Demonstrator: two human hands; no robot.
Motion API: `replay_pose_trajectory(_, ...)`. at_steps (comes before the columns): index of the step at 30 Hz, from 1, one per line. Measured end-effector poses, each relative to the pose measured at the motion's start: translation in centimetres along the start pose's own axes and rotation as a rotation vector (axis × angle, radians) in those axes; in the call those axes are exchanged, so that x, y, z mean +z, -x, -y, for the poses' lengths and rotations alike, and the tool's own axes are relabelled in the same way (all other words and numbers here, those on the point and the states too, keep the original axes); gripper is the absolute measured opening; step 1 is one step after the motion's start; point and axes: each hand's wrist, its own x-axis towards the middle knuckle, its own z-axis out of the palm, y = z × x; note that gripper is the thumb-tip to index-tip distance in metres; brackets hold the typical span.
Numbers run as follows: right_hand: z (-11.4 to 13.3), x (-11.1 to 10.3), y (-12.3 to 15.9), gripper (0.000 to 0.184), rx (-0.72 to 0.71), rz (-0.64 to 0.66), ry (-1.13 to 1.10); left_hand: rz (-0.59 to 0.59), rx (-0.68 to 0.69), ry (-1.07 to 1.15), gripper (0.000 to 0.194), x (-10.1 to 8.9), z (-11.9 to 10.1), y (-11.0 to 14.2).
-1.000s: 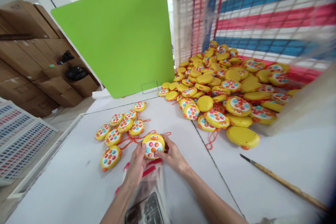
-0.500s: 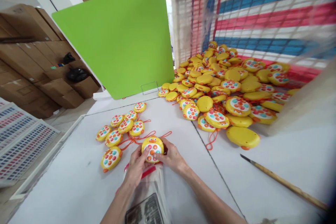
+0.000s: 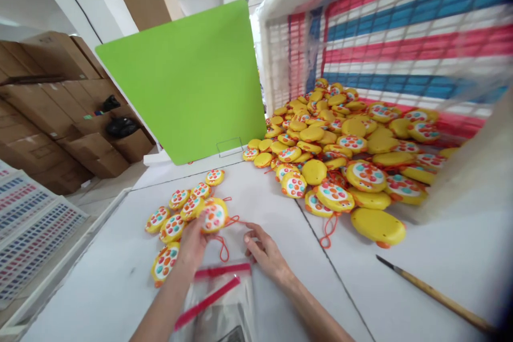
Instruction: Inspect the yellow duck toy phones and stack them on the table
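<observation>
My left hand (image 3: 192,243) grips a round yellow duck-faced toy (image 3: 214,215) with coloured push buttons and lifts it off the white table (image 3: 100,278). An orange cord (image 3: 222,246) trails from the toy. My right hand (image 3: 265,252) lies apart from the toy, its fingers slightly curled near the cord's end. Below both hands is a clear plastic bag (image 3: 216,299) with red strips. A small group of similar toys (image 3: 172,219) lies left of my hands, and a large heap of them (image 3: 328,141) sits to the right.
A wooden-handled brush (image 3: 436,294) lies at the right of the table. Behind the heap stands a wire mesh with striped fabric (image 3: 412,37). A green board (image 3: 184,85) stands at the back. Cardboard boxes (image 3: 52,107) and printed sheets (image 3: 32,240) are on the left.
The toy has moved up and left in my left hand, away from my right hand, which has let go of it. The bag is more visible, and the view has tilted slightly.
</observation>
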Motion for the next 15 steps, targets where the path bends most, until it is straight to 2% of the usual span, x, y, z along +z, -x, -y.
replay_pose_trajectory(3, -0.1, -0.1, -0.2, 0.041, 0.000, -0.089, 0.017, 0.012, 0.000, -0.007, 0.021, 0.8, -2.7, -3.1)
replay_pose_trajectory(5, 0.0, 0.0, -0.3, 0.036, -0.027, -0.136, 0.050, 0.070, -0.046, -0.079, 0.025, 2.2, -2.9, -4.4)
replay_pose_trajectory(7, 0.0, 0.1, -0.5, 0.032, -0.046, -0.169, 0.077, 0.136, -0.066, -0.182, 0.017, 4.3, -2.0, -5.4)
replay_pose_trajectory(9, -0.2, 0.3, -0.6, 0.032, -0.053, -0.191, 0.094, 0.200, -0.028, -0.296, 0.010, 6.8, -0.6, -6.5)
replay_pose_trajectory(12, -1.3, 0.5, -0.6, 0.033, -0.053, -0.215, 0.096, 0.268, 0.114, -0.483, 0.017, 10.9, 1.5, -8.8)
replay_pose_trajectory(15, -2.9, 0.4, -0.6, 0.034, 0.004, -0.268, 0.059, 0.317, 0.279, -0.650, 0.026, 14.9, 3.0, -11.8)
